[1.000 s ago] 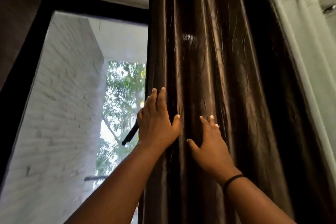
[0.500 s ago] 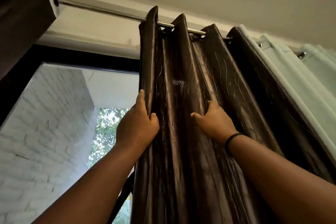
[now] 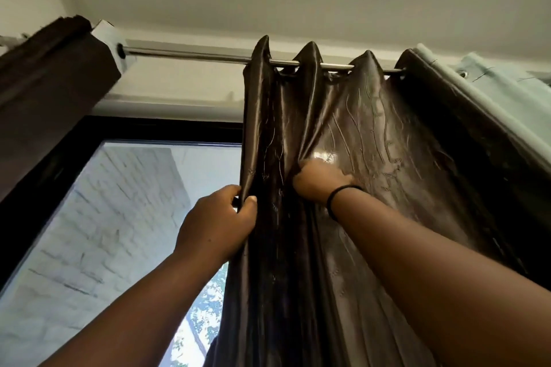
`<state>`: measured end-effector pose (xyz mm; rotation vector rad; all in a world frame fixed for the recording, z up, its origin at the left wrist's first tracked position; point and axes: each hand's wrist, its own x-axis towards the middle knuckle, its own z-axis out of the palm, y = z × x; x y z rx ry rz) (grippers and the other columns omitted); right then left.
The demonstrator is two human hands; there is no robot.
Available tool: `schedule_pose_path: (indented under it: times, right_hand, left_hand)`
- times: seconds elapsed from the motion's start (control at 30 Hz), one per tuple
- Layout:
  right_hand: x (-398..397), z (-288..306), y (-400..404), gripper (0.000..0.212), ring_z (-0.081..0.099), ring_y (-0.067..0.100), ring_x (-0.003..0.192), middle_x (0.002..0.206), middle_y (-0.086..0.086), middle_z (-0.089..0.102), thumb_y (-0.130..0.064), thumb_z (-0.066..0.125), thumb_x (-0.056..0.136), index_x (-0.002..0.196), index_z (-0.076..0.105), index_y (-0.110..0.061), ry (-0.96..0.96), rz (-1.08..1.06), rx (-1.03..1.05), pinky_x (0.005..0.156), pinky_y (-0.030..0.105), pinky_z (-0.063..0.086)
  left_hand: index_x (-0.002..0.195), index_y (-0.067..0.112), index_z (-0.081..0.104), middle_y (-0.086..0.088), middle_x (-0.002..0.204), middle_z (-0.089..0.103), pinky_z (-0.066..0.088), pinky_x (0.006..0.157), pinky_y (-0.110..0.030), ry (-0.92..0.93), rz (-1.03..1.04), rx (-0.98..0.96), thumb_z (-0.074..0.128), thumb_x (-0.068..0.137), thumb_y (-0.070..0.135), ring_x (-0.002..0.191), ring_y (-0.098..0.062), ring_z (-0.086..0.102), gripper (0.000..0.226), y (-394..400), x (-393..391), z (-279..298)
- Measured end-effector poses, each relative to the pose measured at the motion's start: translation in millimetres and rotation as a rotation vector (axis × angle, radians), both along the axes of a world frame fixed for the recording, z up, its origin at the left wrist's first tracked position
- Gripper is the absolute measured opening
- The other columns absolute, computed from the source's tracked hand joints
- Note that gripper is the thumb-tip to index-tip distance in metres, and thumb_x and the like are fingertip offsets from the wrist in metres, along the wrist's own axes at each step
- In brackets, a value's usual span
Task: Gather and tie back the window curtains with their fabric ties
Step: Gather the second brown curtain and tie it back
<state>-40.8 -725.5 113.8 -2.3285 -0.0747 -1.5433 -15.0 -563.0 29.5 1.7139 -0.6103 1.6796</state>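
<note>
Two hands on the brown curtain (image 3: 372, 158), which hangs in folds from the rod (image 3: 193, 54) across 12 to 2 o'clock, bunched toward the right of the window (image 3: 119, 217). Left hand (image 3: 217, 223) at 7 o'clock of the folds pinches the curtain's leading edge between thumb and fingers. Right hand (image 3: 319, 180), near centre, has fingers curled into a fold, gripping fabric; a black band (image 3: 337, 198) sits on that wrist. No fabric tie visible, so tying not yet started; looks like the gathering stage.

Pale green curtain (image 3: 492, 80) sits just beside the brown one at 2 o'clock on the same rod. Second dark curtain (image 3: 53, 77) bunched at 10 o'clock.

Risks, as I judge them:
- Fabric is glossy, likely slippery; a light pinch could let the edge slide out and folds spread again.
- Pulling down instead of sideways could jam eyelets on the rod or stress it.
- Gathering may drag the green curtain along.
</note>
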Motion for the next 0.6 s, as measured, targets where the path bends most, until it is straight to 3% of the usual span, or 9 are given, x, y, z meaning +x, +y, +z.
schedule_pose_path:
  times: [0.07,0.13,0.2,0.3,0.4,0.47,0.53,0.6]
  right_hand:
    - [-0.7,11.8,22.2,0.042,0.051,0.035,0.115,0.128,0.007,0.056,-0.038,0.043,0.085,0.12,0.057,-0.019,-0.029,0.072,-0.103,0.108,0.055,0.029]
    - [-5.6,18.4,47.9,0.036,0.053,0.033,0.115,0.128,0.014,0.056,-0.025,0.041,0.093,0.121,0.057,-0.01,-0.09,0.122,-0.226,0.1,0.04,0.041]
    - [-12.0,22.1,76.0,0.036,0.05,0.03,0.121,0.134,0.015,0.053,-0.013,0.035,0.098,0.126,0.055,-0.002,-0.144,0.211,-0.277,0.098,0.033,0.04]
    - [-21.3,21.9,107.2,0.037,0.047,0.028,0.125,0.137,0.013,0.05,-0.014,0.036,0.098,0.129,0.053,-0.002,-0.163,0.302,-0.405,0.099,0.03,0.038]
    - [-15.6,24.0,109.7,0.036,0.05,0.033,0.12,0.13,0.018,0.054,-0.009,0.04,0.096,0.127,0.054,0.0,-0.091,0.497,-0.276,0.094,0.032,0.042]
    - [-13.3,21.9,100.3,0.035,0.053,0.034,0.116,0.125,0.02,0.057,-0.006,0.041,0.094,0.126,0.055,0.0,-0.056,0.596,-0.209,0.087,0.031,0.044]
    - [-8.3,18.2,86.5,0.034,0.058,0.032,0.108,0.119,0.018,0.061,-0.01,0.045,0.093,0.124,0.057,-0.004,-0.044,0.63,-0.191,0.074,0.025,0.045]
    - [-6.8,11.9,71.0,0.031,0.064,0.024,0.081,0.099,0.014,0.067,-0.026,0.05,0.095,0.112,0.065,-0.006,-0.036,0.604,-0.231,0.058,0.019,0.048]
  left_hand:
    - [0.097,0.029,0.065,0.007,0.089,0.067,0.055,0.074,-0.037,-0.019,0.019,0.005,0.049,0.09,0.044,0.081,-0.019,0.063,0.023,-1.5,0.7,3.2]
    - [0.096,0.029,0.064,0.007,0.09,0.067,0.054,0.073,-0.036,-0.032,0.045,0.004,0.049,0.09,0.046,0.082,-0.021,0.063,0.024,-1.3,0.7,6.8]
    - [0.094,0.027,0.062,0.005,0.086,0.064,0.052,0.071,-0.036,-0.044,0.062,-0.024,0.048,0.09,0.047,0.081,-0.023,0.061,0.024,2.3,-0.9,10.5]
    - [0.092,0.026,0.057,0.003,0.079,0.057,0.041,0.061,-0.033,-0.065,0.039,-0.127,0.046,0.093,0.043,0.076,-0.025,0.053,0.021,16.7,-4.0,14.7]
    - [0.091,0.022,0.056,0.006,0.073,0.054,0.034,0.055,-0.029,-0.058,0.01,-0.17,0.042,0.097,0.039,0.076,-0.024,0.053,0.023,30.6,-3.8,15.2]
    - [0.1,0.021,0.056,0.0,0.081,0.06,0.036,0.058,-0.031,-0.058,0.035,-0.145,0.04,0.098,0.039,0.084,-0.03,0.057,0.024,30.6,-2.5,13.9]
    - [0.123,0.022,0.046,-0.011,0.1,0.064,0.036,0.067,-0.033,-0.071,0.068,-0.112,0.039,0.1,0.033,0.094,-0.036,0.059,0.027,23.9,-1.8,12.8]
    - [0.141,0.025,0.026,-0.017,0.114,0.062,0.036,0.072,-0.033,-0.117,0.066,-0.067,0.04,0.099,0.021,0.1,-0.037,0.059,0.044,16.2,-3.5,14.3]
